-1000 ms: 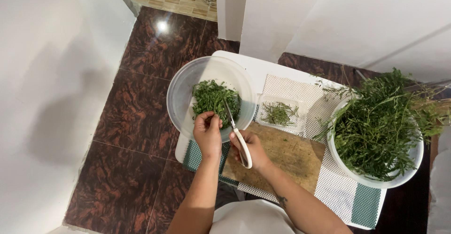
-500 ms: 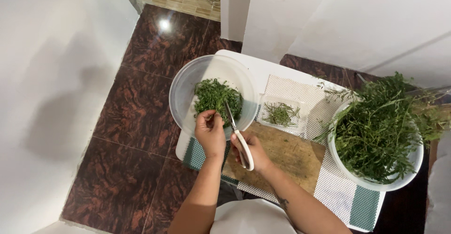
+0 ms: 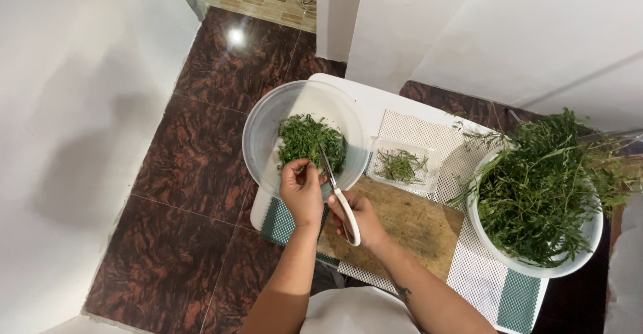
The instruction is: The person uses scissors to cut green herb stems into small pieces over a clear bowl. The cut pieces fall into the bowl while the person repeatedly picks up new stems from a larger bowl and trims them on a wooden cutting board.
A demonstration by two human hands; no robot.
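The left hand is pinching a small sprig over the clear bowl, fingers pressed together. Just beside it, the right hand is gripping scissors, blades pointing away into the chopped herbs (open or shut, I cannot tell).

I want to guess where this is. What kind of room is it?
Probably a home kitchen corner: a wooden cutting board, scissors snipping herbs into a clear bowl, and a white bowl piled with leafy stems.
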